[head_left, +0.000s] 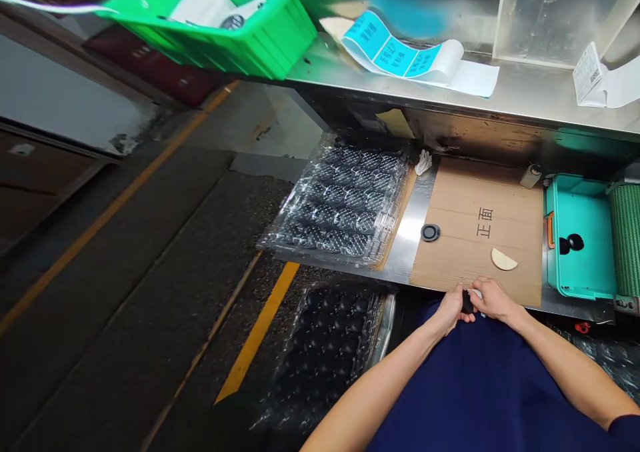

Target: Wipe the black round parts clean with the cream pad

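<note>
Black piece [469, 302] – pinched by left grip [457, 305], right grip [492, 298] – near cardboard [460, 255] on steel bench [405, 245], striped floor [170, 259] alongside

There are two hands [454, 303] [493, 298], one cream half-disc [504, 259], one green crate [265, 47], one teal bin [587, 273].

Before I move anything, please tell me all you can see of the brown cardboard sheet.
The cardboard sheet is brown and roughly rectangular, with faint lines across it and two printed characters near its middle. It lies flat on the metal table. A black round part rests at its left edge, and a cream half-round piece lies toward its front right. The left hand and right hand are at its front edge; whether they touch it is unclear. A teal bin stands at its right side.
</note>
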Tool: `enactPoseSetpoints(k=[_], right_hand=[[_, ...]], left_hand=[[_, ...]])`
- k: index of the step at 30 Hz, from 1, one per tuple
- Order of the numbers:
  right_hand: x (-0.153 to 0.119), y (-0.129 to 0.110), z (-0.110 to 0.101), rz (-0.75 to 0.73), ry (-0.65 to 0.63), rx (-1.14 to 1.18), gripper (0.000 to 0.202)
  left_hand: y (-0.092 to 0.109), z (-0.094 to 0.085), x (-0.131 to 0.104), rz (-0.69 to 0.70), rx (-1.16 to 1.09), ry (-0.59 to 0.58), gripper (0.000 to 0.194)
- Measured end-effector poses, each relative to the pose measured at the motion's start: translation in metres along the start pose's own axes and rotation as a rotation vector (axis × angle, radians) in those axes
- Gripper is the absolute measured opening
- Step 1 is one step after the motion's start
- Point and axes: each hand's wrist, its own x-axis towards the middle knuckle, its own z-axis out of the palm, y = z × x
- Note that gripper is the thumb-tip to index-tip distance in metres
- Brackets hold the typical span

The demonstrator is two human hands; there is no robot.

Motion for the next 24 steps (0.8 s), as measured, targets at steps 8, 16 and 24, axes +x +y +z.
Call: enactPoseSetpoints(k=[8, 16, 24], right_hand=[[0.001, -0.004, -0.008, 0.026, -0.033, -0.057, 0.016], [0.005, 0.001, -0.009, 0.008, -0.005, -0.047, 0.016], [0.01, 0.014, 0.005, -0.036, 0.124, 0.107, 0.017]], left_hand=[[0.008, 0.012, -0.006, 0.03, 0.143, 0.098, 0.059], [0.013, 0.015, -0.005, 0.067, 0.145, 0.113, 0.058], [0.02, 0.015, -0.002, 0.036, 0.109, 0.101, 0.054]])
